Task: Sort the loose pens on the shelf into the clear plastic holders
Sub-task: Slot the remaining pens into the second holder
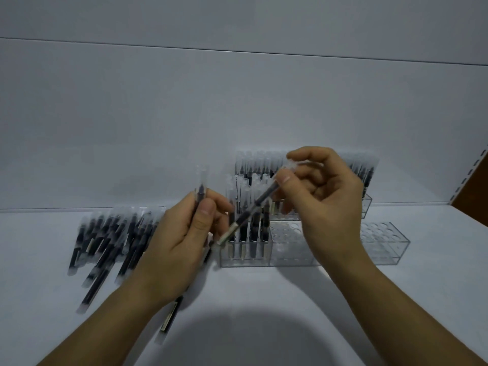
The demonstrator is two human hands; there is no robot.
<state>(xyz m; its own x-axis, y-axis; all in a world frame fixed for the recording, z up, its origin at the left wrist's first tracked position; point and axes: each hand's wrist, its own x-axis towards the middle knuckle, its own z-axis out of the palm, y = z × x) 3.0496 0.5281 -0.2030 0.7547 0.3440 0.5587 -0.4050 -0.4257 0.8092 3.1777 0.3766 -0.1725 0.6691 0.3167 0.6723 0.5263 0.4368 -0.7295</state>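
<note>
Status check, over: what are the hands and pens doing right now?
Left hand grips an upright pen. Right hand pinches a slanted pen, lower end over the front clear holder. Loose pens piled left; nothing blocking the holder.

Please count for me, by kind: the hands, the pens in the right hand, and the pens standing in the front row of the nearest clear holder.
Hands: 2, left hand and right hand
Right hand's pen: 1
Front-row pens in nearest holder: 4
Total: 7

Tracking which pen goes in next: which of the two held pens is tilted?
The right-hand pen, pinched near its cap by the right hand, slants toward the front holder; the left-hand pen, gripped by the left hand, stands nearly upright.
</note>
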